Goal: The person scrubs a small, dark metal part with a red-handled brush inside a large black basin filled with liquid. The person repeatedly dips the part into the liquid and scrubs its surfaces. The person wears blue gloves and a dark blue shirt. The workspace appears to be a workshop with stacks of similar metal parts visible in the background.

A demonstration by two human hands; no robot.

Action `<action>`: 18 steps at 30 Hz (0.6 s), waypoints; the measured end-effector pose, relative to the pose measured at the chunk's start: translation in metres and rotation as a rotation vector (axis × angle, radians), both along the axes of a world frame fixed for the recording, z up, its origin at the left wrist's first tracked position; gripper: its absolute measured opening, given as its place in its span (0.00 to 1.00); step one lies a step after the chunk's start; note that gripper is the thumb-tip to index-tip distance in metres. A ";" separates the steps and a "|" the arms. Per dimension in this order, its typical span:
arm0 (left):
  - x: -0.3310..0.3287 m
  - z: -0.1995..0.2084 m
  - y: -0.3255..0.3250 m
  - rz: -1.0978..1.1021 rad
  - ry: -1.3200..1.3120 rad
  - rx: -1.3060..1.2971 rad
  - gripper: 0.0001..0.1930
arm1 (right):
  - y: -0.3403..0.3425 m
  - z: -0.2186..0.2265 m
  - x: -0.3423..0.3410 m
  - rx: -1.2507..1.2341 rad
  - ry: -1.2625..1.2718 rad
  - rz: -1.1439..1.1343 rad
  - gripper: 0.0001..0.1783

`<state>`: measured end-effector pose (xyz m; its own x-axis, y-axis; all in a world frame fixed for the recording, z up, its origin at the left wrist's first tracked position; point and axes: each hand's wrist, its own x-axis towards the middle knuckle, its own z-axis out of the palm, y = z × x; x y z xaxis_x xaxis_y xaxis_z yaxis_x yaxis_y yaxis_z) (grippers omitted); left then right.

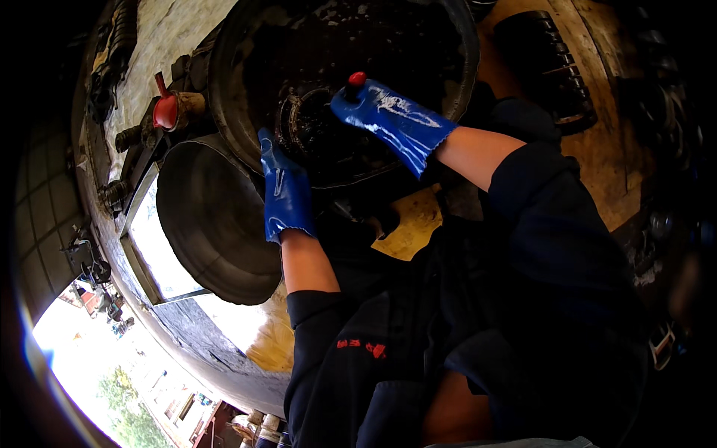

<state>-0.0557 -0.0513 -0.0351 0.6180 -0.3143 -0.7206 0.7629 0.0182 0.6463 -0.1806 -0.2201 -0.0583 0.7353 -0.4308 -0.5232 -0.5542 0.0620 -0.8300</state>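
Observation:
Both my hands wear blue rubber gloves over a wide, dark, dirty basin. Inside it, a round, ring-shaped metal part sits coated in dark grime. My left hand reaches over the near rim, one finger stretched up beside the part; the other fingers are partly hidden but seem to grip its edge. My right hand, its glove streaked with wet shine, closes round a tool with a red end just right of the part. The rest of that tool is hidden by the glove and the dark basin.
A deep, round metal tub stands left of the basin. Beyond it are a red funnel-like cup and dark metal parts. A black ribbed metal piece lies at the far right. Yellow material shows below the basin.

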 end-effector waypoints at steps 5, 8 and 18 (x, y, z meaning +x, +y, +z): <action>0.005 -0.005 0.009 -0.099 -0.093 0.023 0.36 | -0.013 -0.021 -0.015 0.027 -0.282 -0.349 0.13; 0.002 -0.009 0.010 -0.096 -0.086 0.031 0.36 | -0.023 0.006 -0.008 0.028 -0.244 -0.322 0.17; -0.007 0.002 0.005 -0.048 -0.056 0.069 0.37 | 0.008 -0.015 0.027 0.036 -0.447 0.136 0.09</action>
<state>-0.0631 -0.0466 -0.0331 0.6435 -0.2956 -0.7061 0.7243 -0.0633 0.6865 -0.1531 -0.2116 -0.0734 0.9406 -0.3023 -0.1549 -0.1476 0.0468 -0.9879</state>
